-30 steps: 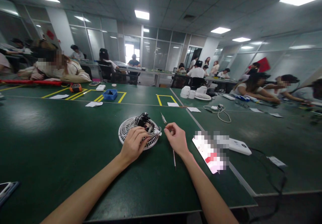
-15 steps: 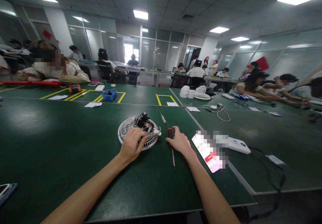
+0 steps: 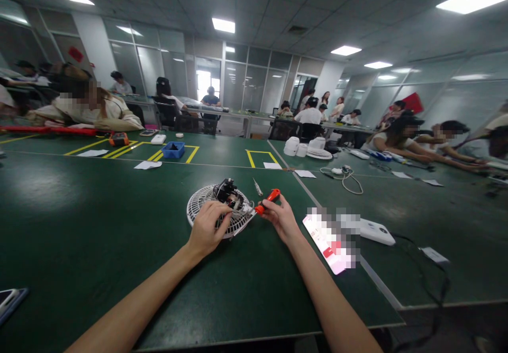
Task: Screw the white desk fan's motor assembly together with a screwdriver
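A white round fan grille (image 3: 195, 208) lies on the green table in front of me, with a black motor assembly (image 3: 225, 190) and wires on top of it. My left hand (image 3: 208, 226) is closed over its near side, fingers bent by the wires; what the fingertips touch is partly hidden. My right hand (image 3: 281, 218) grips a screwdriver (image 3: 270, 200) by its red and black handle, lifted off the table. Its shaft points left and down across the grille's right edge; I cannot tell whether the tip touches anything. A smaller screwdriver (image 3: 257, 187) lies just beyond.
Right of my right hand lie a lit phone (image 3: 327, 244) and a white device (image 3: 377, 230) with a black cable. Farther off are a blue bin (image 3: 173, 150), white fan parts (image 3: 292, 146) and a coiled cable (image 3: 352, 178). People sit at both sides.
My right hand has picked the red and black screwdriver up from the table and swung its shaft leftward toward the grille. My left hand has stayed on the grille.
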`<action>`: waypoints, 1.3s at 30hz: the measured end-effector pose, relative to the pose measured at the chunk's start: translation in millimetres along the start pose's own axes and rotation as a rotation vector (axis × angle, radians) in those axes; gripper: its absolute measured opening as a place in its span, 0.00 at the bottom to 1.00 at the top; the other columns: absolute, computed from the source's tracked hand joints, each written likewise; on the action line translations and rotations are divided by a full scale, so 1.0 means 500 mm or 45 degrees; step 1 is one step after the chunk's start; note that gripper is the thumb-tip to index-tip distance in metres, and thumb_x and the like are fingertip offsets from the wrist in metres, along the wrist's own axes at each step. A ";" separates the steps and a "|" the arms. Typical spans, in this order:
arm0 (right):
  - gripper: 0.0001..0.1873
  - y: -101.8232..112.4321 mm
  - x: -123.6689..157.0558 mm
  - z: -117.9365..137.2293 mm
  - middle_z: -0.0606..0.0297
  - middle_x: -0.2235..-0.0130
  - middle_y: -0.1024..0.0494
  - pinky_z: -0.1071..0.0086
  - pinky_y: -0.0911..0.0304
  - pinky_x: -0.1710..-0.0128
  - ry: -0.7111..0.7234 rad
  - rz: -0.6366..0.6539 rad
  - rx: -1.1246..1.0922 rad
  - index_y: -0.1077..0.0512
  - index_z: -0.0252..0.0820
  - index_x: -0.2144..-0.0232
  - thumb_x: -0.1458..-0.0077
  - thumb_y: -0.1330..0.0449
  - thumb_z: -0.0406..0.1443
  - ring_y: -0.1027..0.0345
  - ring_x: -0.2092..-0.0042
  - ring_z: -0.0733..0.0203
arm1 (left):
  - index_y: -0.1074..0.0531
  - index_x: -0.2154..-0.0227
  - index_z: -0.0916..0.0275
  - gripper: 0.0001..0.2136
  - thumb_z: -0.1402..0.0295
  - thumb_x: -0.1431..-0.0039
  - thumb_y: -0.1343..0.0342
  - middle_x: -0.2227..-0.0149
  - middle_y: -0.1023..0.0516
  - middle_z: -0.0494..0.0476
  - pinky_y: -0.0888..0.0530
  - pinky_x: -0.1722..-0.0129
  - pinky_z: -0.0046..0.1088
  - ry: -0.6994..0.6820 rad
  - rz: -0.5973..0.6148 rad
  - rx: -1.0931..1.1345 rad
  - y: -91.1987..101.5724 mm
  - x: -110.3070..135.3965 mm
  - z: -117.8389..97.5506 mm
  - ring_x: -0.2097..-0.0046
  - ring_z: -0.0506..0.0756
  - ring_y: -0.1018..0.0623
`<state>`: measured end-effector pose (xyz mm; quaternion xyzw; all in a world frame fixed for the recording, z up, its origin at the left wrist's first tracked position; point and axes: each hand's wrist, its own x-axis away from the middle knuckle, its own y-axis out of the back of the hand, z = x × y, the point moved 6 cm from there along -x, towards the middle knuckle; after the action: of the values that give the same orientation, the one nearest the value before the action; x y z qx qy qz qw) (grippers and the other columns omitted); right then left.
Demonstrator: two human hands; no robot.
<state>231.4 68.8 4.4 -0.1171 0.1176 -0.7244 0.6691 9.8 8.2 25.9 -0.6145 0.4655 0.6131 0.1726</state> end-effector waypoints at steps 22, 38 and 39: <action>0.32 0.037 -0.005 -0.001 0.77 0.74 0.23 0.72 0.26 0.72 0.172 -0.379 -0.247 0.35 0.46 0.68 0.72 0.20 0.39 0.23 0.73 0.63 | 0.26 0.56 0.60 0.08 0.75 0.37 0.39 0.61 0.18 0.55 0.21 0.57 0.33 0.091 -0.122 0.025 0.007 0.008 0.018 0.59 0.54 0.19; 0.32 0.038 -0.005 -0.005 0.76 0.74 0.22 0.73 0.25 0.72 0.167 -0.392 -0.227 0.35 0.46 0.68 0.71 0.19 0.40 0.23 0.73 0.63 | 0.24 0.58 0.59 0.07 0.75 0.37 0.39 0.63 0.18 0.53 0.22 0.57 0.32 0.108 -0.158 0.040 0.010 0.006 0.020 0.60 0.54 0.20; 0.32 0.038 -0.005 -0.006 0.76 0.74 0.22 0.73 0.25 0.72 0.167 -0.393 -0.229 0.35 0.46 0.68 0.71 0.19 0.40 0.23 0.73 0.63 | 0.24 0.58 0.59 0.07 0.75 0.36 0.39 0.63 0.18 0.53 0.21 0.58 0.32 0.118 -0.160 0.040 0.010 0.007 0.022 0.60 0.54 0.20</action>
<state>248.4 69.8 -4.6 -0.1455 0.2061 -0.8111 0.5278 -1.1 13.0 22.5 -0.6675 0.4430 0.5647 0.1984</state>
